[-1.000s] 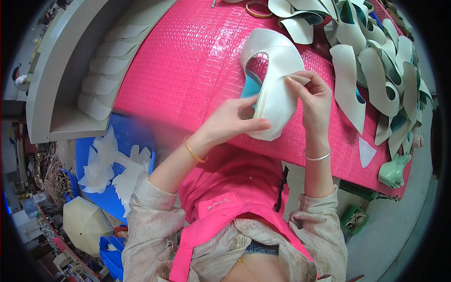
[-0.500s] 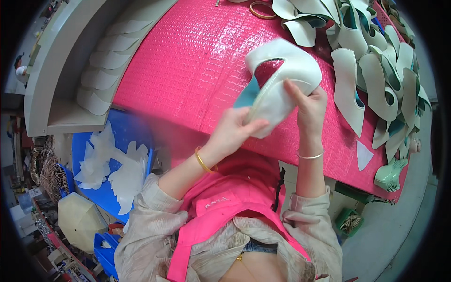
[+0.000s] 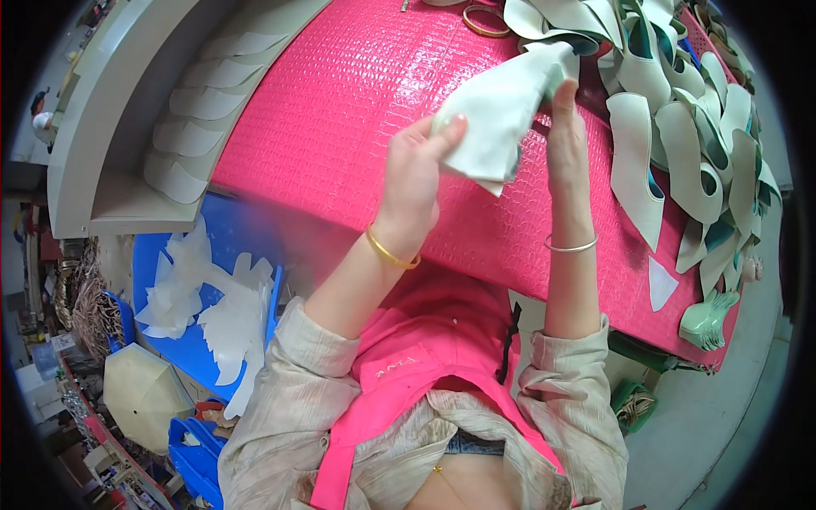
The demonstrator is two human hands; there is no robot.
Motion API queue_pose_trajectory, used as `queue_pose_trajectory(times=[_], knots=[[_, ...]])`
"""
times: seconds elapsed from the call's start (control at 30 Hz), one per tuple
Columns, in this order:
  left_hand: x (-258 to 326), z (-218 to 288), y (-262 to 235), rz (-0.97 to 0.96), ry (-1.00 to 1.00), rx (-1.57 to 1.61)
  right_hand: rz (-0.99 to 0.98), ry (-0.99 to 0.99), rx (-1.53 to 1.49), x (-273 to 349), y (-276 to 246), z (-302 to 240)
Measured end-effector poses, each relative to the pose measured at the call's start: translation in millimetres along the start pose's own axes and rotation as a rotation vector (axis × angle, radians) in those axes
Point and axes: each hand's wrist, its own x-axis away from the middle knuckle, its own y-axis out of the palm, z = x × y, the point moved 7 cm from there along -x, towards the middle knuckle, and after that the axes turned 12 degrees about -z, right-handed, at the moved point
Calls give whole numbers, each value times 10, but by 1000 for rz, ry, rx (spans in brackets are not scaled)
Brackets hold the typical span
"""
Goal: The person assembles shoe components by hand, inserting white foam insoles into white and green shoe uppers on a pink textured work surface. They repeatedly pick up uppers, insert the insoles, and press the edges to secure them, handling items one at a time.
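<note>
A white shoe upper (image 3: 501, 115) with a pale smooth surface is held above the pink table, its pieces lying folded together and slightly blurred. My left hand (image 3: 414, 174) grips its left edge, with the thumb on top. My right hand (image 3: 568, 157) is at the other end, thumb pointing up along the edge; its fingers are mostly hidden, but it appears to pinch the upper there.
The pink textured mat (image 3: 340, 110) covers the table. A heap of white shoe uppers (image 3: 680, 144) lies right, with green stacked pieces (image 3: 710, 321) and a tape roll (image 3: 487, 20). Curved white pieces (image 3: 187, 136) line a grey shelf at left; a blue tray (image 3: 166, 255) holds white scraps.
The upper has turned and folded flatter, so its round opening no longer shows. My left hand has moved up and my right hand has gone to the upper's far end.
</note>
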Motion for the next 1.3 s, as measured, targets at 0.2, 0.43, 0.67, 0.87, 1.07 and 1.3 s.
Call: queue_pose_trajectory(times=[0.2, 0.43, 0.67, 0.87, 1.07, 1.3], knots=[[-76, -7, -81, 185, 22, 159, -324, -175, 153, 471, 252, -229], [-4, 9, -11, 146, 115, 180, -235, -117, -15, 657, 530, -195], [58, 69, -8, 175, 227, 224, -214, -38, -376, 686, 426, -44], [129, 150, 32, 217, 305, 77, -248, 15, -47, 720, 633, -171], [9, 334, -181, 140, 413, 120, -206, -143, -250, 750, 708, -221], [369, 49, -20, -47, 237, -214, -62, -98, -271, 613, 453, -88]])
